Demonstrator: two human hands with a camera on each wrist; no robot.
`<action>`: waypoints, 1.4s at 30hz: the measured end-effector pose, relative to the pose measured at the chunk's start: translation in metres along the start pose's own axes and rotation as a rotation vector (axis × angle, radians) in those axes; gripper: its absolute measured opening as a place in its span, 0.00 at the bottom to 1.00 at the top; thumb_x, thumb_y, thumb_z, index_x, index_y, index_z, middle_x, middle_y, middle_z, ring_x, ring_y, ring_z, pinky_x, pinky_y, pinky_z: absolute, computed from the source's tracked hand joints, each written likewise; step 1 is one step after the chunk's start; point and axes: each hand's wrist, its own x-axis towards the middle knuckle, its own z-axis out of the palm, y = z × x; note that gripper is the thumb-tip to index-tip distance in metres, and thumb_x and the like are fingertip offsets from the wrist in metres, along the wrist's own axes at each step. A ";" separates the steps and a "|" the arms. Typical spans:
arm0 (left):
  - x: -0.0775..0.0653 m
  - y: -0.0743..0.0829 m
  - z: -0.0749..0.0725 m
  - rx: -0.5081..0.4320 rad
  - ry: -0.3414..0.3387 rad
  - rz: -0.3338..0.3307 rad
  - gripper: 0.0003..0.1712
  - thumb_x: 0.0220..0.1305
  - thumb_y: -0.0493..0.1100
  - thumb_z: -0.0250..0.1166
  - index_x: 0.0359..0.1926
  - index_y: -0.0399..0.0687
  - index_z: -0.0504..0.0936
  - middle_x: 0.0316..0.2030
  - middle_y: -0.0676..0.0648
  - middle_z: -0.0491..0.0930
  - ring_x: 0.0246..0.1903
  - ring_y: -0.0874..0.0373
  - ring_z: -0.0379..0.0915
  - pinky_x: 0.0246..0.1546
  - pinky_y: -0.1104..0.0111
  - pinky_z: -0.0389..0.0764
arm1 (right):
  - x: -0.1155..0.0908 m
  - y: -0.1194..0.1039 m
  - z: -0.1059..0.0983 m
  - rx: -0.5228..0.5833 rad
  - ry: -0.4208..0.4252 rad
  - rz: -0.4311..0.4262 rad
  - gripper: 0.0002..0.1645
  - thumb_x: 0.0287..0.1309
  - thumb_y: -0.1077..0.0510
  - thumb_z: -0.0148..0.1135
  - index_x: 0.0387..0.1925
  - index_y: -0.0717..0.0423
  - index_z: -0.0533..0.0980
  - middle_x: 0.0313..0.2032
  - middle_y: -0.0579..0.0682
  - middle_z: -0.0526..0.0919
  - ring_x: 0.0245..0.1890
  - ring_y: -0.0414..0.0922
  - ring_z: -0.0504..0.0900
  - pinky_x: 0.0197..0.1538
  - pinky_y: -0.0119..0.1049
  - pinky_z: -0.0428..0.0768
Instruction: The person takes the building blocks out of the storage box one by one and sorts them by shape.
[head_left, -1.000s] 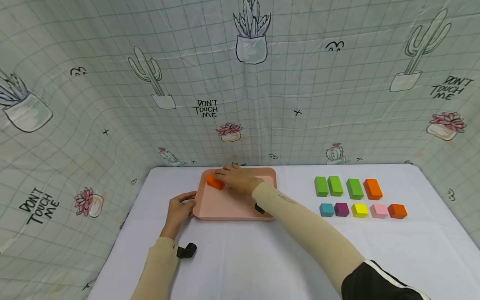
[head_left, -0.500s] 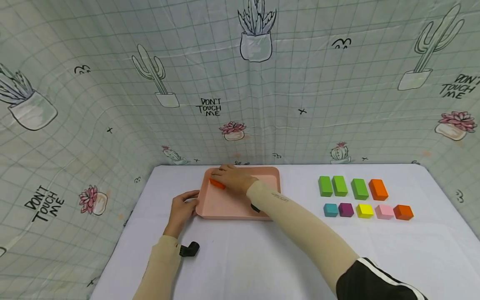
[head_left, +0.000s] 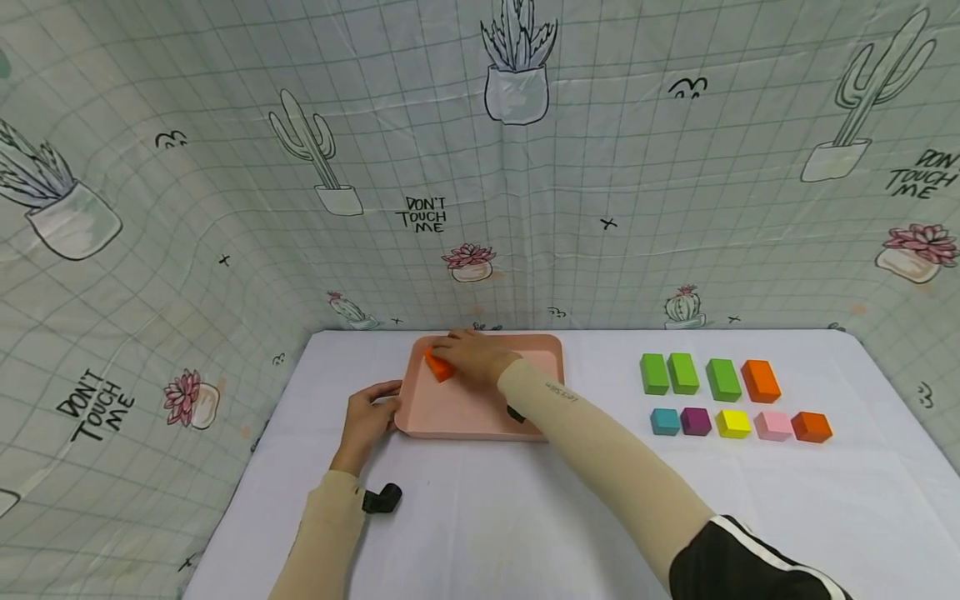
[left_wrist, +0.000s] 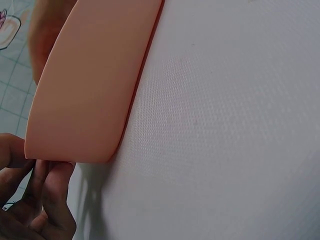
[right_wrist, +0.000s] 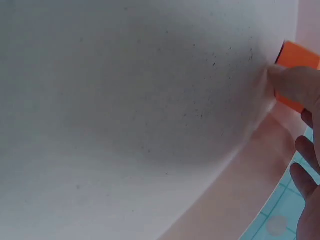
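Observation:
A shallow pink tray (head_left: 461, 414) lies on the white-covered table. At its left end my left hand (head_left: 365, 422) grips the rim; in the left wrist view its fingers (left_wrist: 58, 195) bend against the tray's outer wall (left_wrist: 90, 95). My right hand (head_left: 476, 360) reaches over the tray and holds an orange block (head_left: 437, 366) inside, near the far left corner. In the right wrist view the thumb (right_wrist: 295, 82) presses one face of the orange block (right_wrist: 301, 55), close to the tray's wall. Part of the block is hidden by the hand.
Right of the tray stand two rows of blocks. Behind are several tall ones, green (head_left: 682, 373) and orange (head_left: 761, 381). Nearer are small blue (head_left: 665, 422), purple (head_left: 696, 422), yellow (head_left: 732, 424), pink (head_left: 773, 426) and orange (head_left: 812, 427) ones. A patterned cloth (head_left: 592, 275) hangs behind the table.
The orange block under my right hand has turned, covered more by the hand midway and showing more again now. My left hand keeps its place at the tray. The head view has shifted slightly.

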 end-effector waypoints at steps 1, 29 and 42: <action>0.000 0.000 0.000 0.003 0.001 -0.001 0.20 0.72 0.29 0.60 0.63 0.32 0.83 0.59 0.31 0.82 0.28 0.65 0.76 0.25 0.76 0.78 | 0.000 0.001 0.001 0.011 0.019 -0.005 0.33 0.76 0.63 0.58 0.78 0.51 0.66 0.76 0.50 0.69 0.76 0.53 0.64 0.80 0.47 0.59; 0.000 0.007 0.008 -0.006 -0.019 0.010 0.21 0.72 0.30 0.59 0.63 0.32 0.82 0.59 0.31 0.82 0.28 0.64 0.75 0.26 0.76 0.77 | -0.007 -0.009 -0.003 0.033 0.100 0.041 0.29 0.71 0.60 0.67 0.71 0.53 0.73 0.69 0.52 0.76 0.71 0.54 0.71 0.77 0.51 0.66; -0.004 0.004 0.000 0.005 -0.017 -0.002 0.21 0.72 0.30 0.60 0.64 0.32 0.81 0.60 0.31 0.80 0.30 0.65 0.77 0.26 0.74 0.78 | -0.038 -0.005 -0.010 0.099 0.019 0.024 0.23 0.68 0.63 0.67 0.63 0.56 0.78 0.60 0.52 0.79 0.63 0.51 0.74 0.72 0.42 0.71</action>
